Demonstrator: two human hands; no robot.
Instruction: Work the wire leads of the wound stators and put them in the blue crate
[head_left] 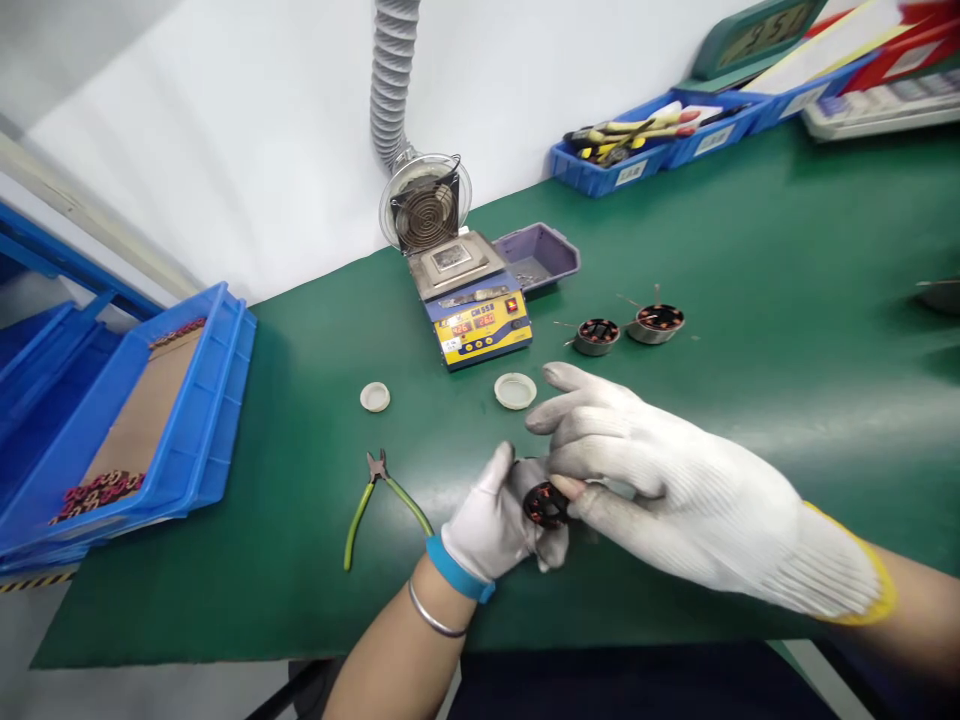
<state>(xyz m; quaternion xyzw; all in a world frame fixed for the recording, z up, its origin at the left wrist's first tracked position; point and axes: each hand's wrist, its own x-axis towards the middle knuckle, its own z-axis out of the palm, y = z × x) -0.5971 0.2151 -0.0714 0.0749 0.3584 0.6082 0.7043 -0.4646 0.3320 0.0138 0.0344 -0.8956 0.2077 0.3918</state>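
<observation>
My left hand (491,515), in a white glove with a blue wrist strap, is wrapped around a small motor stator (545,505) with a black inner frame and copper windings. My right hand (660,480), in a white knit glove with a yellow cuff, comes in from the right. Its thumb and a finger, one fingertip bare, pinch at the stator's rim, while the other fingers stretch past it. Green-handled diagonal cutters (405,495) lie with jaws apart, left of my left hand. Two similar stators, one smaller (597,338) and one larger (655,324), with wires sticking out, stand beyond my right hand.
A yellow-and-blue solder pot (484,335) sits before a fume duct (394,90), beside a purple bin (551,250). Two shallow round lids (375,397) rest on the green table (300,560). Blue crates (210,400) stand left; blue tool trays (611,175) line the back.
</observation>
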